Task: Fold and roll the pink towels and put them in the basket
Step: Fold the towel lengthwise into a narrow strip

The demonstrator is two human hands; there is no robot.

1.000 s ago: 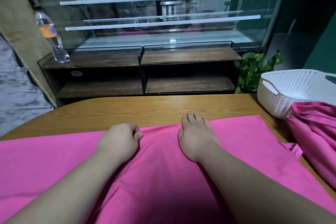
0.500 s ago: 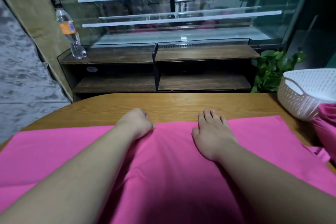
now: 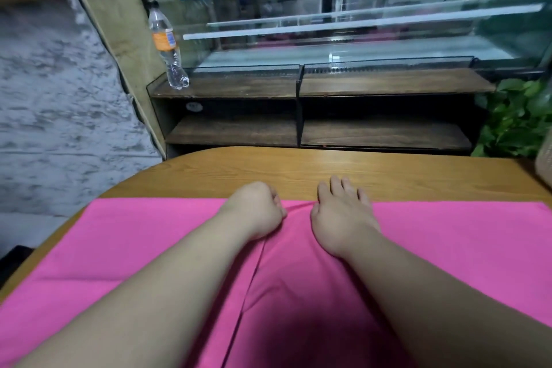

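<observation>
At the far left a plastic bottle (image 3: 167, 45) stands on a dark wooden shelf (image 3: 239, 88), well away from the work. Below it the table (image 3: 328, 167) carries the pink towel (image 3: 143, 242), spread flat with its long axis running left to right across the person's body and its far edge lying straight along the wood. The left hand (image 3: 257, 209) sits on that far edge near the middle, fingers curled under into a loose fist. It appears to pinch the hem, though the fingertips themselves are hidden. From under this hand a fold line runs back toward the person, so one layer seems to lie over another there. Between the two hands a small ridge of cloth is bunched up. Just beside it the right hand (image 3: 343, 215) lies palm down with fingers straight and holds nothing, the heel pressing the towel and the fingertips reaching past the edge onto bare wood. Both hands are at the middle of the far hem, close together, with long stretches of towel out to either side, so the next fold most likely turns on that left-to-right axis, each hand working its own side. Further right a leafy plant (image 3: 519, 116) stands beyond the table, and at the very edge of the view a pale sliver is probably the basket (image 3: 545, 155) — the right hand is the nearer one to it, and its inside is out of view.
</observation>
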